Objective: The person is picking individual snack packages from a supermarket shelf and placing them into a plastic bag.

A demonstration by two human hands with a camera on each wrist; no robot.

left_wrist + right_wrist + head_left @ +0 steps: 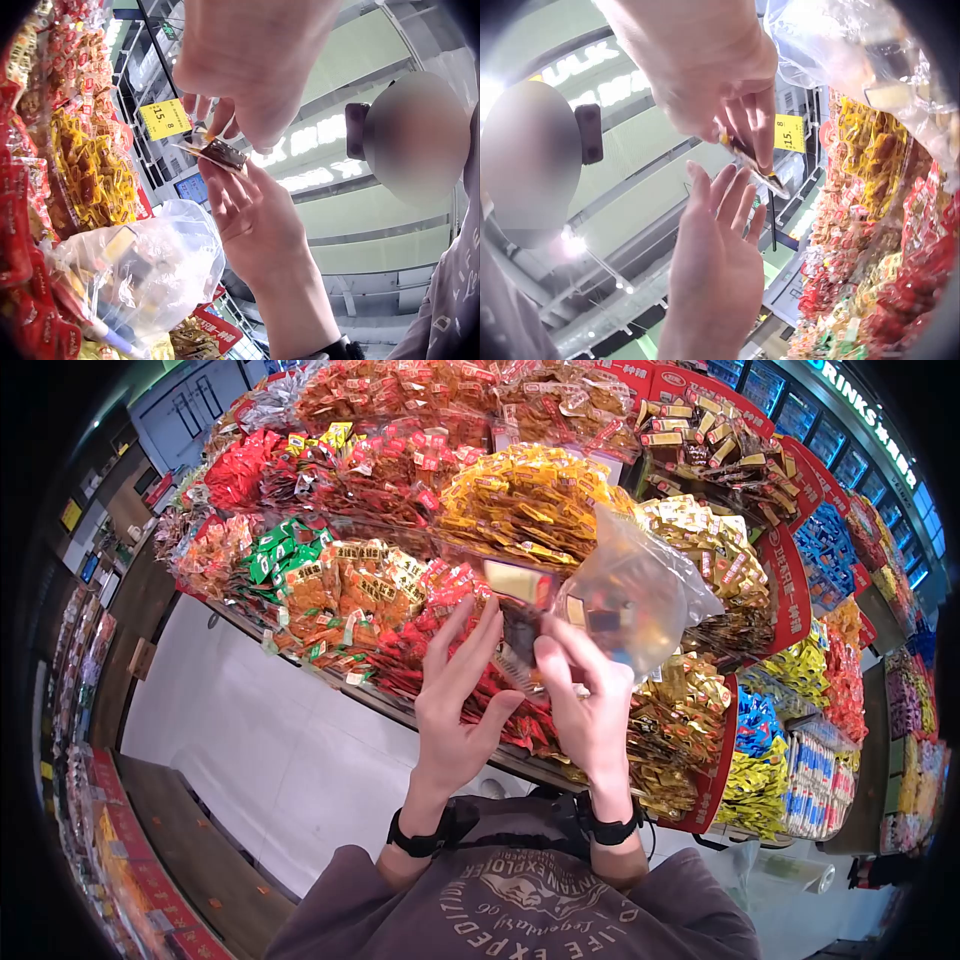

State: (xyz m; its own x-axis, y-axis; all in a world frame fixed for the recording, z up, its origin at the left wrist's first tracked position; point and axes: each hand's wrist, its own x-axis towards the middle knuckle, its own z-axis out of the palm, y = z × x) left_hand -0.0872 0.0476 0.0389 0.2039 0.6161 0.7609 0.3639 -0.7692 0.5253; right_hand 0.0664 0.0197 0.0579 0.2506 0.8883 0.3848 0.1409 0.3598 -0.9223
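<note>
In the head view my right hand (592, 705) pinches a small snack packet (522, 635) between thumb and fingers. The packet is dark with a pale edge; the right wrist view shows it edge-on, under the fingers of my right hand (720, 82). My left hand (455, 705) is beside it with fingers straight and spread, fingertips close to the packet. In the right wrist view the left palm (716, 255) faces up, apart from the packet. A clear plastic bag (640, 595) with several packets inside stands just beyond my right hand, on the heaped snacks.
A stepped display of wrapped snacks surrounds the hands: yellow packets (530, 500) behind, red packets (460, 585) and green packets (285, 550) to the left. Red printed boards (787, 595) edge the bins at right. A yellow price sign (166, 118) hangs above.
</note>
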